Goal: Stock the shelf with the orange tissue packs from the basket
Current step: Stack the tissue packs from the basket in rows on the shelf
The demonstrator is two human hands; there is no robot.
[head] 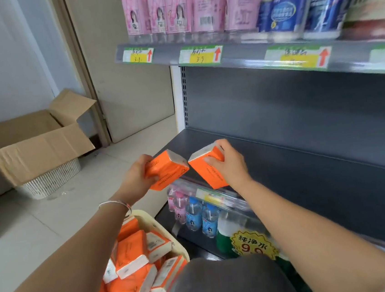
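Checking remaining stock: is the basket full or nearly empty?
Mostly full: the basket holds a heap of orange packs that reaches its rim.

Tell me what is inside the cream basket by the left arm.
The basket holds a loose heap of orange tissue packs. The left forearm and a knee cover part, so its bottom and the count are hidden.

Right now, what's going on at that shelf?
A person is stocking tissue packs. The left hand grips one orange pack and the right hand grips a second orange pack, both held close together just above the front edge of the grey shelf. No pack lies on the visible part of that shelf yet. The basket below holds many spare packs.
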